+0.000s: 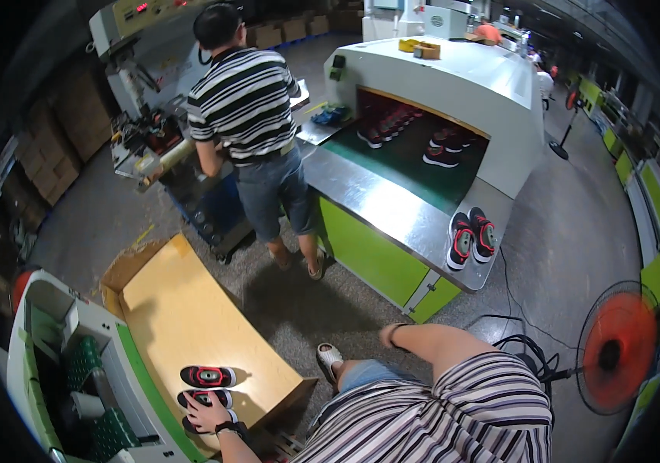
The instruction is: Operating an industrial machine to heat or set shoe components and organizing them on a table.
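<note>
My left hand [208,415] is at the lower left, its fingers bent over a black sneaker [219,397] with red trim and a white sole. That sneaker lies on a pale wooden board [183,297]. A matching sneaker [208,376] lies just beyond it. Part of another dark shoe shows under my palm, mostly covered. My right hand [389,335] hangs in front of my body, away from any object, with its fingers too small and turned to make out.
Ahead stands a white tunnel machine [453,81] with several sneakers on its green belt [392,166]. A pair of sneakers [472,238] rests on its metal table's corner. Another person [253,116] works beside it. A fan [616,351] and cables are at right; a machine [75,363] at left.
</note>
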`<action>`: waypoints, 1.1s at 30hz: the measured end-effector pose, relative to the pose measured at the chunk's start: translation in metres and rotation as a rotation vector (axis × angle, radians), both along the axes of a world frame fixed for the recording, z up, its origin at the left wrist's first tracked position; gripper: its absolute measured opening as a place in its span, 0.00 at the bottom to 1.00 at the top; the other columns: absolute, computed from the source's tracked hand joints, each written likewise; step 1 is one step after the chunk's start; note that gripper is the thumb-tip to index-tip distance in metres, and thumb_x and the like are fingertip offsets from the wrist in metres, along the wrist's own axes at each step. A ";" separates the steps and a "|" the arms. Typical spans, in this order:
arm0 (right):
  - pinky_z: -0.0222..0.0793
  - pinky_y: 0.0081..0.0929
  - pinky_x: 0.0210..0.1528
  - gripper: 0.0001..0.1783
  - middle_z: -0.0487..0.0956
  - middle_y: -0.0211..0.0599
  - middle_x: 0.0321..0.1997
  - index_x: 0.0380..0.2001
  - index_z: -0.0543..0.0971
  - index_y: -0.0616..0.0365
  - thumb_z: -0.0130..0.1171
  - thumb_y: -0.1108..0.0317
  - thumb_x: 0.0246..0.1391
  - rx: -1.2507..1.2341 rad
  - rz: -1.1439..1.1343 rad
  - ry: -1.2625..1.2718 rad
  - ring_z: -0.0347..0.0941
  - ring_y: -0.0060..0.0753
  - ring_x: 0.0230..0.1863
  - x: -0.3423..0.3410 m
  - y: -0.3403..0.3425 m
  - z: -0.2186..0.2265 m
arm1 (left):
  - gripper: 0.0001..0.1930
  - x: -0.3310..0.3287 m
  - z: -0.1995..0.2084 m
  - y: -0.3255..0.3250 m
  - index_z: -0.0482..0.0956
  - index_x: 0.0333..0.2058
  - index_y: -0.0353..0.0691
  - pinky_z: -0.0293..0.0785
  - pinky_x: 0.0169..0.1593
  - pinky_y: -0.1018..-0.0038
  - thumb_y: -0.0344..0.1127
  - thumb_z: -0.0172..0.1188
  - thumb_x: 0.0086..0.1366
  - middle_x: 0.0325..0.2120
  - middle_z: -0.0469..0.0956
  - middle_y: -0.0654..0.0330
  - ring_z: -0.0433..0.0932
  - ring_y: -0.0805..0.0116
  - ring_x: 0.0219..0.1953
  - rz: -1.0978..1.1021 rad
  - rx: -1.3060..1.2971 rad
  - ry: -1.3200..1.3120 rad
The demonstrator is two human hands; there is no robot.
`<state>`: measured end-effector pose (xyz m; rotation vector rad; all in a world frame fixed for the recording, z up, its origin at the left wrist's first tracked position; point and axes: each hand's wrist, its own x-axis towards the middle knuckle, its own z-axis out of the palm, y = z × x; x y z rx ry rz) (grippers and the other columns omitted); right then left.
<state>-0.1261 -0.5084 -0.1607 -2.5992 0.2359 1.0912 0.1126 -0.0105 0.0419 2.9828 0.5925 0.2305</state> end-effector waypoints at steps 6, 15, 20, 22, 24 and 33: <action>0.73 0.45 0.52 0.22 0.82 0.48 0.49 0.42 0.85 0.55 0.57 0.55 0.49 -0.181 -0.480 0.101 0.79 0.52 0.49 -0.149 -0.009 0.008 | 0.38 -0.006 -0.019 0.012 0.63 0.66 0.59 0.60 0.60 0.50 0.64 0.57 0.59 0.58 0.71 0.63 0.65 0.57 0.62 0.020 0.070 -0.140; 0.71 0.43 0.53 0.22 0.82 0.48 0.45 0.43 0.83 0.54 0.58 0.51 0.52 0.096 -0.476 -0.054 0.77 0.48 0.51 -0.109 0.021 0.049 | 0.46 -0.007 -0.016 0.012 0.51 0.70 0.64 0.52 0.63 0.36 0.76 0.47 0.58 0.68 0.58 0.64 0.55 0.48 0.68 0.071 0.076 0.031; 0.71 0.42 0.54 0.22 0.82 0.44 0.48 0.46 0.81 0.53 0.60 0.52 0.52 0.144 -0.727 -0.268 0.77 0.47 0.52 -0.076 0.015 0.065 | 0.47 -0.010 -0.015 0.015 0.48 0.71 0.63 0.57 0.62 0.39 0.74 0.52 0.58 0.67 0.61 0.61 0.55 0.48 0.67 0.032 0.021 0.079; 0.70 0.42 0.55 0.24 0.81 0.43 0.50 0.48 0.80 0.52 0.60 0.51 0.52 0.146 -0.684 -0.176 0.76 0.47 0.53 -0.074 0.018 0.066 | 0.47 -0.011 -0.012 0.019 0.47 0.71 0.63 0.57 0.61 0.38 0.73 0.53 0.58 0.66 0.62 0.60 0.55 0.48 0.67 0.017 0.008 0.090; 0.71 0.41 0.54 0.23 0.82 0.43 0.49 0.47 0.81 0.52 0.61 0.51 0.51 0.115 -0.584 -0.153 0.76 0.47 0.52 -0.080 0.017 0.060 | 0.48 -0.008 -0.018 0.020 0.47 0.71 0.64 0.58 0.61 0.38 0.72 0.54 0.57 0.65 0.63 0.59 0.55 0.47 0.67 0.016 0.011 0.078; 0.71 0.43 0.52 0.22 0.83 0.44 0.44 0.44 0.83 0.51 0.58 0.52 0.49 0.021 -0.499 -0.035 0.78 0.48 0.49 -0.107 -0.003 0.040 | 0.47 -0.007 -0.026 0.025 0.48 0.71 0.64 0.57 0.60 0.36 0.73 0.54 0.57 0.62 0.66 0.57 0.56 0.48 0.66 0.027 0.007 0.056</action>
